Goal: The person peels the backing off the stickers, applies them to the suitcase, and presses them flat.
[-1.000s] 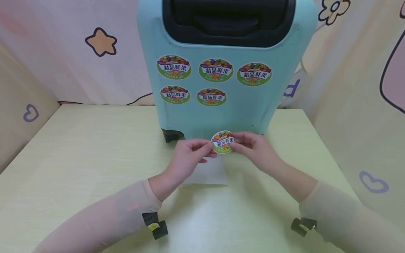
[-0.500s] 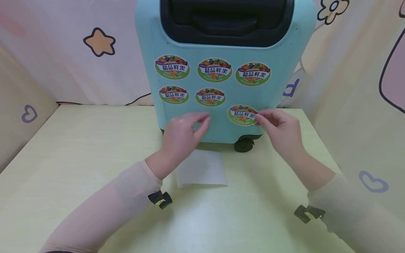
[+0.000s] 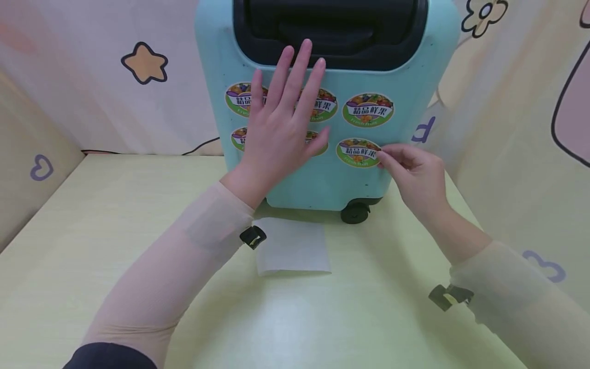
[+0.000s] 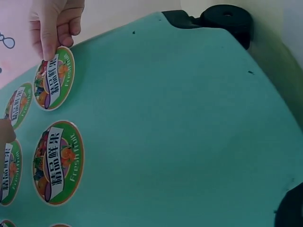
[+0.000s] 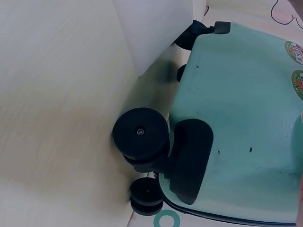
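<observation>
A light-blue suitcase stands upright on the table, its front bearing several oval fruit stickers. Between thumb and fingers, my right hand pinches the right edge of one such sticker, which lies close against the shell below the upper right one. That pinched sticker hangs from the fingertips at the upper left of the left wrist view. My left hand has its fingers straight and spread over the suitcase front, partly hiding the left and middle stickers. Its fingertips overlap the black handle recess.
A white paper sheet lies on the table in front of the suitcase. Black wheels sit under the case. A patterned cloth backdrop encloses the table at the back and sides.
My right hand has carried the sticker from over the table up and right to the suitcase. My left hand has let go of it, risen and spread over the case front.
</observation>
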